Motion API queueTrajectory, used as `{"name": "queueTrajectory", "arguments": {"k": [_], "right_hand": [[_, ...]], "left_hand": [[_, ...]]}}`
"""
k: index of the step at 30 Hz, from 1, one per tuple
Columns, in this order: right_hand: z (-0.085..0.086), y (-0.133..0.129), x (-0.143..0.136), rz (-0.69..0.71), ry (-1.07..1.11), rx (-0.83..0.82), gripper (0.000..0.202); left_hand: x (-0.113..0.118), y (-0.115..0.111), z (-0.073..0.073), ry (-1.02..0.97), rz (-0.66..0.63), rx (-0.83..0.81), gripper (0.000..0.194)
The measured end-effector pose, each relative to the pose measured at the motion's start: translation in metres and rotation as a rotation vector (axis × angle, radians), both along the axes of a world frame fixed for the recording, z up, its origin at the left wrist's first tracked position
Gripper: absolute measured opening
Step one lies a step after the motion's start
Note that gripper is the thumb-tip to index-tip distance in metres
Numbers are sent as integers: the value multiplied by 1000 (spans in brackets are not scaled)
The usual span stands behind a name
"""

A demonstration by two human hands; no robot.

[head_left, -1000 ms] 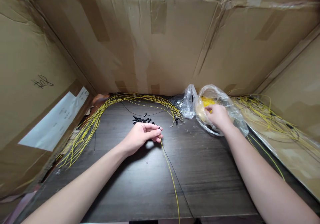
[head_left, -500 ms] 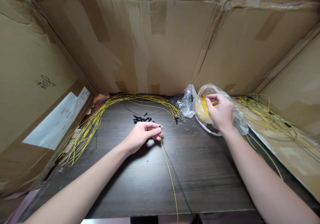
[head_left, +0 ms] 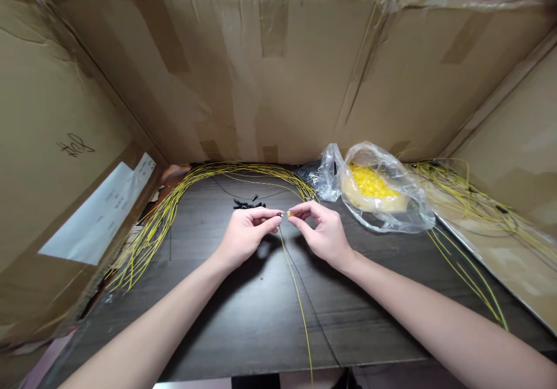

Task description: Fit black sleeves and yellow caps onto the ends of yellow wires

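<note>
Near the middle of the dark table, my left hand (head_left: 252, 229) pinches a small black end piece of a yellow wire (head_left: 299, 297), which hangs down over the front edge. A thin black wire (head_left: 314, 319) runs beside it. Just to the right, my right hand (head_left: 321, 232) holds a small yellow piece (head_left: 290, 214) between thumb and forefinger, close to the left fingertips. Several black sleeves (head_left: 243, 204) lie behind my left hand. At the right back an open clear bag (head_left: 418, 203) contains many yellow pieces (head_left: 373, 181).
A bundle of yellow wires (head_left: 167, 218) curves along the left and back of the table (head_left: 209, 331). More wires (head_left: 483, 195) lie at the right on cardboard. A second clear bag (head_left: 328, 174) stands at the back. Cardboard walls (head_left: 243, 76) enclose three sides.
My right hand has moved left from the bag of yellow pieces to beside my left hand and now has one yellow piece. The left hand keeps its pinch.
</note>
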State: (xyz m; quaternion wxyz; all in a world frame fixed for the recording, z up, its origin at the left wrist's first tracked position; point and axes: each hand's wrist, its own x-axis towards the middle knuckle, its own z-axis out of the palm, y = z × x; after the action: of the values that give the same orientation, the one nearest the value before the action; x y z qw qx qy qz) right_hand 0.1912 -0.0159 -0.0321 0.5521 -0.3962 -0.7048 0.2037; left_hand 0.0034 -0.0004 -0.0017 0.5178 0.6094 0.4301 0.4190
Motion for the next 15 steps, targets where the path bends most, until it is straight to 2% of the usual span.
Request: {"name": "queueTrajectory", "arguments": {"k": [7, 15], "right_hand": [[3, 1, 3, -9, -7, 17, 6], [2, 0, 2, 25, -19, 16, 6]], "left_hand": [[-1, 0, -5, 8, 63, 7, 29], [-1, 0, -4, 35, 25, 38, 27]]}}
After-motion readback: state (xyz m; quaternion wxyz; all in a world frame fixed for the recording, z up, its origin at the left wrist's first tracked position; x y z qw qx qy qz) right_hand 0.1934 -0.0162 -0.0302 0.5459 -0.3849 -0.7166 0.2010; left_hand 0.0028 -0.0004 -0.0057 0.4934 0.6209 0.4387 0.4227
